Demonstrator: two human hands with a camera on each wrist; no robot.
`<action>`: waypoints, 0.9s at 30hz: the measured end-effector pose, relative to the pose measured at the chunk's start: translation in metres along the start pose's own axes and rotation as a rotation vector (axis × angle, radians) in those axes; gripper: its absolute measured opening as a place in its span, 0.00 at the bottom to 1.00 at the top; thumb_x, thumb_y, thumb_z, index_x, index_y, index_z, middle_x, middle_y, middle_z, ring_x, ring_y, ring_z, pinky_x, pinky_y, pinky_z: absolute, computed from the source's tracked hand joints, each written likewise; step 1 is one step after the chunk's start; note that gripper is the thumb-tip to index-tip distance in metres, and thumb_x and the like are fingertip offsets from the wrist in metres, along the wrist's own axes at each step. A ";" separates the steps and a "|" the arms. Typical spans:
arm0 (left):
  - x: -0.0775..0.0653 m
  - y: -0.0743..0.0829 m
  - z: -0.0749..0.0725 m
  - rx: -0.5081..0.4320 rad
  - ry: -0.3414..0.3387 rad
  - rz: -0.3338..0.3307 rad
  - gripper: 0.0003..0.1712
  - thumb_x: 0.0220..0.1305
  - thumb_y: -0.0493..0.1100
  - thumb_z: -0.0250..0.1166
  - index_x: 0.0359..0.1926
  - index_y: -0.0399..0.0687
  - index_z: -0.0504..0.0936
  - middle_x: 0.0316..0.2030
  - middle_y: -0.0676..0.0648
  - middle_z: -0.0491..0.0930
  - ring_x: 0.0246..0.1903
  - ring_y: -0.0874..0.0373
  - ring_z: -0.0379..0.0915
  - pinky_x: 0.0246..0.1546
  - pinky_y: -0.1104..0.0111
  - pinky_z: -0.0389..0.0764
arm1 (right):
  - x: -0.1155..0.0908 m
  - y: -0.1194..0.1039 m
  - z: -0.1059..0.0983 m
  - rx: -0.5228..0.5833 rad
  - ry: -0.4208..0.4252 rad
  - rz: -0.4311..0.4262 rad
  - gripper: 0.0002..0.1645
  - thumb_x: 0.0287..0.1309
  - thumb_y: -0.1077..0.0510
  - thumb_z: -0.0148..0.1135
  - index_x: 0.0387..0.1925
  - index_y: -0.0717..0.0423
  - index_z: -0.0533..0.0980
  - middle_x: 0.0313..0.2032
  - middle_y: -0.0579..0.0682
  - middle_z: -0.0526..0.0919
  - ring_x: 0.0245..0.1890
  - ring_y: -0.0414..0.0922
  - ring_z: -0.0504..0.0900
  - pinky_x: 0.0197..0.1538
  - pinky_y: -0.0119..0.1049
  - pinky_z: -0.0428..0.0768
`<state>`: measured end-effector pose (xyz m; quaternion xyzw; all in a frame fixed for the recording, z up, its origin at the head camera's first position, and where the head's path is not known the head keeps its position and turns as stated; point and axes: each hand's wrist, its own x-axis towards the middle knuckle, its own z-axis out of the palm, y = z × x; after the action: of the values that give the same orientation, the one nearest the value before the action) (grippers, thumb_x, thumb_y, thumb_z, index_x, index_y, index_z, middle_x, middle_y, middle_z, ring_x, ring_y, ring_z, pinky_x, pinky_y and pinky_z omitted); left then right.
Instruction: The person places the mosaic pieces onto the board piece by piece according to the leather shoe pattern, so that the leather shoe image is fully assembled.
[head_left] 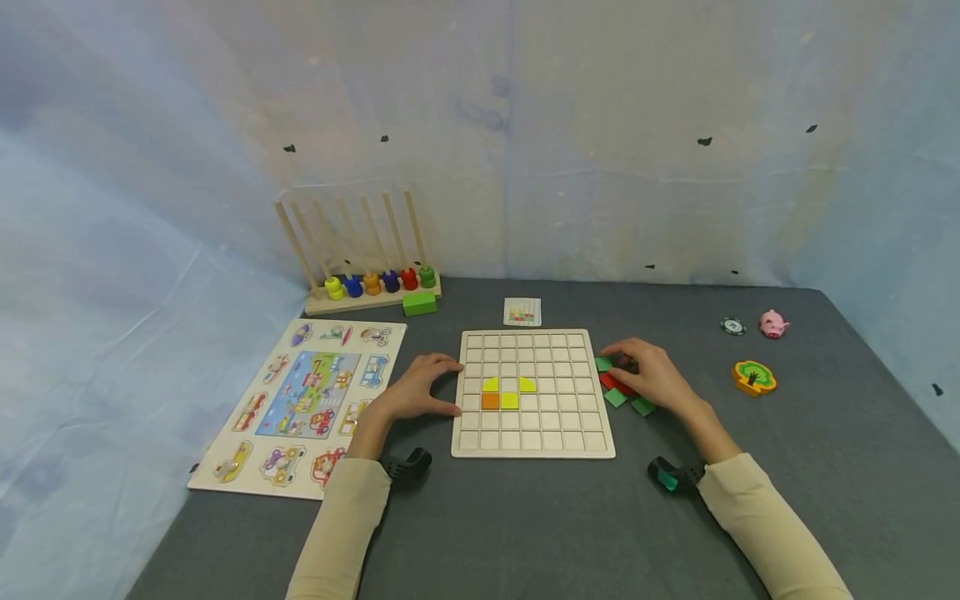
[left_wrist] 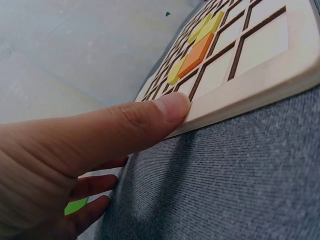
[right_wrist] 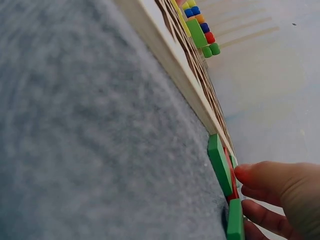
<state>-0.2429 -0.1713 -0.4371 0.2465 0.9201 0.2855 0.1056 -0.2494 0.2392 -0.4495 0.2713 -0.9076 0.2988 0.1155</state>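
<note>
A wooden grid board (head_left: 532,453) lies flat in the middle. My left hand (head_left: 416,389) is at its left side, the thumb (left_wrist: 172,106) touching the rim and the other fingers spread farther along. An orange square tile (head_left: 490,402), a yellow square tile (head_left: 510,401) and two yellow round-edged tiles (head_left: 527,384) sit in its cells. Beyond the right edge lie loose green tiles (head_left: 616,397) and red tiles (head_left: 617,384). Over these is my right hand (head_left: 651,375), its thumb (right_wrist: 250,173) right at them and fingers loosely bent, partly hiding the pile.
A picture puzzle (head_left: 210,479) lies left, under my left forearm in the head view. Behind stand a peg rack (head_left: 360,303) with coloured beads and a green block (head_left: 419,304). A pattern card (head_left: 522,312) lies behind the board. Right are a chip (head_left: 733,326), a pig figure (head_left: 773,324) and a tree piece (head_left: 753,378).
</note>
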 end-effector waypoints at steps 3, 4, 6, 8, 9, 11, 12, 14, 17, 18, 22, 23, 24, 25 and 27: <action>0.000 0.000 0.000 -0.003 0.000 -0.007 0.41 0.49 0.54 0.72 0.63 0.49 0.69 0.64 0.44 0.61 0.65 0.46 0.50 0.63 0.48 0.54 | 0.002 0.001 0.002 0.007 -0.020 0.007 0.19 0.54 0.64 0.65 0.49 0.63 0.77 0.45 0.59 0.79 0.38 0.51 0.78 0.37 0.45 0.76; 0.000 0.000 0.000 -0.003 -0.001 -0.008 0.41 0.49 0.54 0.72 0.63 0.49 0.69 0.64 0.44 0.61 0.65 0.46 0.50 0.63 0.48 0.54 | 0.002 0.002 0.002 0.009 -0.027 0.009 0.19 0.54 0.64 0.65 0.49 0.63 0.77 0.46 0.59 0.78 0.38 0.50 0.77 0.37 0.46 0.76; 0.000 0.000 0.000 -0.003 -0.001 -0.010 0.41 0.49 0.54 0.72 0.63 0.49 0.69 0.64 0.44 0.61 0.65 0.47 0.50 0.63 0.48 0.54 | 0.004 0.002 0.004 0.007 -0.039 0.016 0.20 0.54 0.63 0.65 0.49 0.64 0.77 0.46 0.59 0.78 0.38 0.50 0.77 0.37 0.45 0.75; 0.000 0.000 0.000 -0.001 -0.001 -0.011 0.41 0.49 0.54 0.72 0.63 0.49 0.69 0.64 0.44 0.61 0.65 0.47 0.50 0.63 0.48 0.54 | 0.005 0.002 0.005 -0.001 -0.048 0.024 0.20 0.55 0.62 0.65 0.50 0.64 0.77 0.46 0.59 0.78 0.37 0.50 0.77 0.37 0.44 0.75; 0.000 0.001 0.000 0.000 -0.002 -0.011 0.41 0.49 0.54 0.72 0.63 0.49 0.69 0.64 0.44 0.61 0.65 0.47 0.50 0.63 0.48 0.54 | 0.006 0.002 0.005 -0.006 -0.051 0.029 0.20 0.55 0.61 0.65 0.49 0.64 0.77 0.45 0.59 0.78 0.37 0.49 0.77 0.37 0.44 0.75; 0.000 0.001 -0.001 0.001 -0.001 -0.010 0.41 0.49 0.54 0.72 0.63 0.49 0.69 0.64 0.44 0.61 0.65 0.46 0.50 0.63 0.48 0.54 | 0.007 0.001 0.005 -0.014 -0.055 0.037 0.19 0.55 0.60 0.65 0.49 0.63 0.78 0.44 0.58 0.78 0.37 0.49 0.76 0.36 0.43 0.74; 0.000 0.001 -0.001 0.001 -0.001 -0.011 0.41 0.49 0.54 0.72 0.63 0.49 0.69 0.64 0.44 0.61 0.65 0.46 0.50 0.63 0.48 0.54 | 0.008 0.001 0.005 -0.018 -0.053 0.043 0.19 0.55 0.60 0.65 0.49 0.63 0.78 0.44 0.58 0.78 0.36 0.48 0.76 0.36 0.42 0.74; -0.001 0.001 -0.001 0.000 0.000 -0.009 0.41 0.49 0.54 0.72 0.63 0.48 0.69 0.64 0.44 0.61 0.65 0.46 0.50 0.63 0.48 0.54 | 0.009 0.000 0.005 -0.030 -0.045 0.056 0.18 0.55 0.59 0.66 0.47 0.62 0.79 0.42 0.58 0.78 0.35 0.48 0.76 0.36 0.42 0.74; -0.001 0.001 -0.001 0.000 0.002 -0.007 0.41 0.49 0.54 0.72 0.63 0.49 0.69 0.64 0.44 0.61 0.65 0.46 0.49 0.63 0.49 0.54 | 0.009 -0.001 0.003 -0.055 -0.037 0.090 0.17 0.54 0.57 0.66 0.45 0.60 0.80 0.40 0.57 0.79 0.35 0.48 0.76 0.36 0.43 0.75; -0.001 0.001 -0.001 -0.001 0.002 -0.006 0.41 0.49 0.54 0.72 0.63 0.49 0.69 0.64 0.44 0.61 0.65 0.46 0.49 0.63 0.49 0.54 | 0.010 -0.002 0.002 -0.063 -0.042 0.105 0.17 0.54 0.57 0.66 0.44 0.60 0.81 0.40 0.56 0.79 0.35 0.48 0.76 0.36 0.44 0.75; -0.001 0.001 -0.001 -0.004 0.001 -0.002 0.41 0.49 0.54 0.72 0.63 0.49 0.69 0.64 0.44 0.61 0.65 0.46 0.49 0.63 0.49 0.55 | 0.011 -0.004 -0.004 -0.084 -0.104 0.171 0.15 0.53 0.55 0.67 0.42 0.57 0.82 0.40 0.55 0.78 0.35 0.48 0.75 0.36 0.44 0.74; -0.001 0.001 -0.001 -0.006 0.000 -0.001 0.41 0.49 0.54 0.72 0.63 0.49 0.69 0.64 0.44 0.61 0.65 0.46 0.49 0.63 0.49 0.55 | 0.012 -0.005 -0.006 -0.086 -0.126 0.184 0.15 0.52 0.55 0.67 0.42 0.57 0.82 0.39 0.55 0.77 0.35 0.48 0.75 0.35 0.44 0.74; -0.001 0.001 -0.001 -0.007 -0.001 0.001 0.41 0.49 0.54 0.72 0.63 0.49 0.69 0.64 0.44 0.61 0.65 0.46 0.49 0.63 0.49 0.55 | 0.012 -0.006 -0.008 -0.087 -0.149 0.192 0.15 0.52 0.55 0.68 0.42 0.57 0.82 0.39 0.55 0.77 0.35 0.48 0.75 0.34 0.43 0.74; -0.001 0.001 0.000 -0.008 -0.002 0.002 0.41 0.49 0.53 0.72 0.63 0.48 0.69 0.64 0.43 0.61 0.65 0.46 0.49 0.63 0.49 0.55 | 0.012 -0.007 -0.010 -0.090 -0.168 0.199 0.16 0.51 0.55 0.68 0.42 0.57 0.82 0.39 0.55 0.77 0.35 0.47 0.75 0.34 0.43 0.74; -0.001 0.001 -0.001 -0.005 -0.002 0.002 0.41 0.49 0.53 0.72 0.63 0.48 0.69 0.64 0.43 0.61 0.65 0.46 0.49 0.63 0.49 0.54 | 0.014 -0.009 -0.013 -0.089 -0.200 0.196 0.17 0.50 0.56 0.69 0.42 0.59 0.81 0.39 0.55 0.78 0.34 0.47 0.75 0.34 0.42 0.74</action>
<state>-0.2421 -0.1713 -0.4361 0.2476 0.9189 0.2878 0.1070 -0.2548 0.2352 -0.4297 0.2045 -0.9490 0.2398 0.0069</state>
